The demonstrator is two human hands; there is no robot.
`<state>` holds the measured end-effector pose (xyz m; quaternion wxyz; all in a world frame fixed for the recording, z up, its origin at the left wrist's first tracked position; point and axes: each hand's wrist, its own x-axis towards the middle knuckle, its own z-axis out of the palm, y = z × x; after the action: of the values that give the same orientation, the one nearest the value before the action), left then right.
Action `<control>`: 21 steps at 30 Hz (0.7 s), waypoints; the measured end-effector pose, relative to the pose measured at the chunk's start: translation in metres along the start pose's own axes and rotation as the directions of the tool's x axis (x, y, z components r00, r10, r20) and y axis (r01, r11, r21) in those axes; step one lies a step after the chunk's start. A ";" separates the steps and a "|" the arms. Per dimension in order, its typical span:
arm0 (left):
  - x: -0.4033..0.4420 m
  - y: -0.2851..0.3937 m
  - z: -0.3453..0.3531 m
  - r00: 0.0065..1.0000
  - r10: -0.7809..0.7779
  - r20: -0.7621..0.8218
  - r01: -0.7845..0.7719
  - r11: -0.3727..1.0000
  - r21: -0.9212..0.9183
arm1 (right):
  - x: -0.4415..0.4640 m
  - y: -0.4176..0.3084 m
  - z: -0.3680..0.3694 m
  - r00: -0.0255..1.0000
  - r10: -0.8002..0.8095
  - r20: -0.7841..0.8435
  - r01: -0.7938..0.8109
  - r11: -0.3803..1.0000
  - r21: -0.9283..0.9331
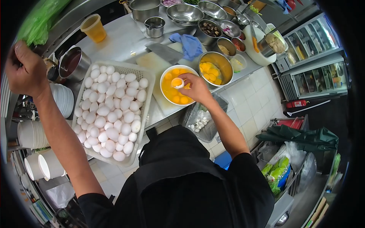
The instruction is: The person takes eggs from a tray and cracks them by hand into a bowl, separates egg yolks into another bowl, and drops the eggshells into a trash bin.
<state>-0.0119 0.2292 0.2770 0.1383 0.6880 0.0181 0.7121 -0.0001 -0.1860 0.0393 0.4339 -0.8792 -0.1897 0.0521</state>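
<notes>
My right hand [194, 88] grips a cracked egg [177, 83] whose shell is open, with yolk showing inside, just over a white bowl [162, 88] of yolks and egg white. Beside that bowl stands a steel pot [227, 68] with more yolks. My left hand [27, 68] is raised at the far left, fingers curled, touching or right beside a green plastic bag [40, 23]; whether it grips the bag is unclear. Between my arms, a white basket [150, 85] holds many white eggs [112, 133].
A cleaver [165, 53] and a blue cloth [187, 45] lie on the cutting boards behind the bowl. Steel bowls [185, 13] of ingredients line the back. A bin [216, 131] with eggshells stands below the counter edge. Stacked white bowls [32, 135] are at left.
</notes>
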 end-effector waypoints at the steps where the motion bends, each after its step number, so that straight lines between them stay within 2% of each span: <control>1: 0.000 0.004 -0.001 0.999 -0.031 0.023 0.030 0.998 0.049 | -0.004 -0.006 -0.011 1.000 0.009 -0.020 -0.009 0.999 0.038; 2: -0.001 0.014 0.000 0.999 -0.030 0.023 0.029 0.999 0.038 | -0.006 -0.010 -0.022 0.999 0.013 -0.030 -0.012 0.999 0.038; 4: -0.002 0.041 0.003 0.995 0.045 -0.086 -0.044 0.999 0.012 | -0.009 -0.019 -0.043 0.999 0.045 -0.022 -0.031 0.910 0.412; 5: -0.001 0.044 0.003 0.995 0.044 -0.088 -0.044 0.999 0.000 | -0.011 -0.027 -0.057 1.000 0.024 -0.006 -0.018 0.855 0.519; 6: 0.001 0.045 0.003 0.994 0.071 -0.079 -0.074 0.996 -0.039 | -0.011 -0.035 -0.068 0.999 0.028 -0.017 -0.015 0.856 0.517; 8: 0.005 0.044 0.003 0.990 0.126 -0.065 -0.132 0.985 -0.114 | -0.013 -0.048 -0.087 0.996 0.000 -0.084 0.060 0.703 0.709; 10: 0.008 0.037 0.003 0.982 0.181 -0.053 -0.188 0.965 -0.184 | -0.014 -0.052 -0.104 0.994 0.005 -0.112 0.078 0.689 0.721; 12: 0.010 0.020 0.001 0.986 0.166 -0.014 -0.165 0.961 -0.224 | -0.014 -0.050 -0.118 0.982 -0.014 -0.186 0.145 0.686 0.713; 14: 0.014 0.002 -0.003 0.950 0.310 0.040 -0.310 0.951 -0.008 | -0.014 -0.032 -0.130 0.977 -0.016 -0.214 0.162 0.711 0.685; 17: 0.014 -0.032 0.002 0.963 0.266 0.034 -0.263 0.961 -0.083 | -0.010 0.003 -0.142 0.951 0.158 -0.266 0.067 0.733 0.677; 18: 0.014 -0.038 0.002 0.967 0.252 0.038 -0.247 0.963 -0.110 | -0.007 0.016 -0.142 0.951 0.157 -0.265 0.067 0.733 0.677; 20: 0.015 -0.037 0.002 0.966 0.256 0.023 -0.253 0.963 -0.092 | 0.001 0.043 -0.141 0.908 0.333 -0.255 -0.148 0.824 0.547; 21: 0.015 -0.037 0.002 0.965 0.260 0.009 -0.259 0.963 -0.076 | 0.007 0.062 -0.135 0.908 0.333 -0.255 -0.148 0.823 0.548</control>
<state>-0.0034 0.2678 0.2842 0.0693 0.6856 -0.0999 0.7178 0.0593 -0.3183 0.0745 0.6693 -0.7427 0.0234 0.0037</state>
